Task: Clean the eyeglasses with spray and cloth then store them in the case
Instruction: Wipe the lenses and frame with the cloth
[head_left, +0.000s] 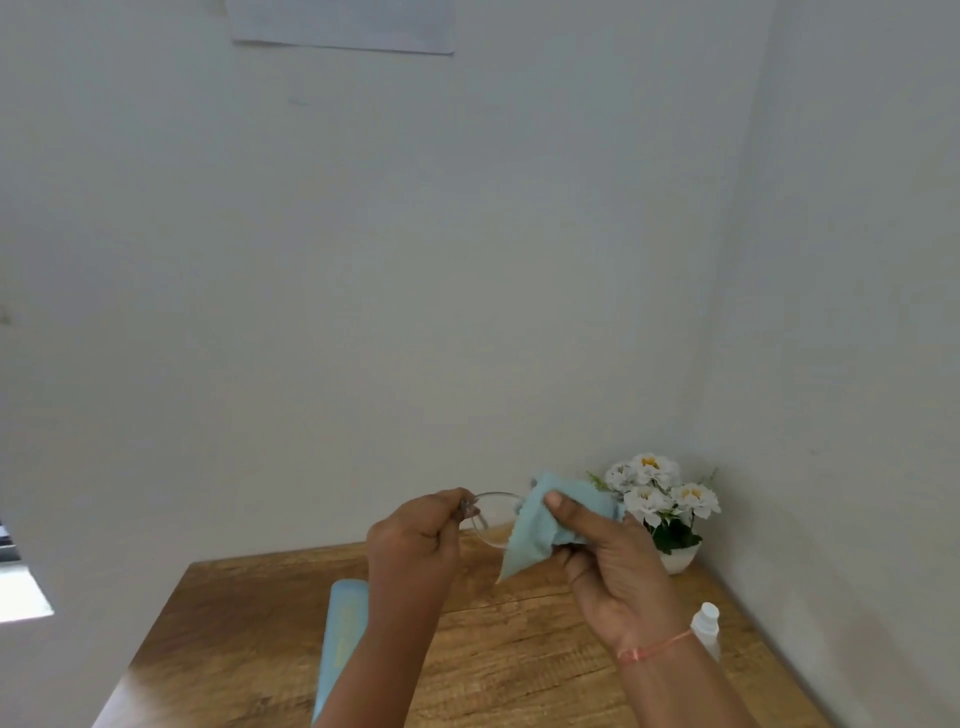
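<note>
I hold thin clear-rimmed eyeglasses (493, 519) up above the wooden table (519, 649). My left hand (415, 540) pinches the frame at its left end. My right hand (608, 561) grips a light blue cloth (540, 525) folded over the right lens, thumb on top; that lens is hidden by the cloth. A pale blue glasses case (343, 639) lies shut on the table under my left forearm. The small clear spray bottle (705, 629) with a white cap stands at the right, behind my right wrist.
A white pot of white flowers (660, 504) stands in the far right corner of the table, just behind the cloth. White walls close in behind and to the right. A sheet of paper (343, 26) hangs high on the wall.
</note>
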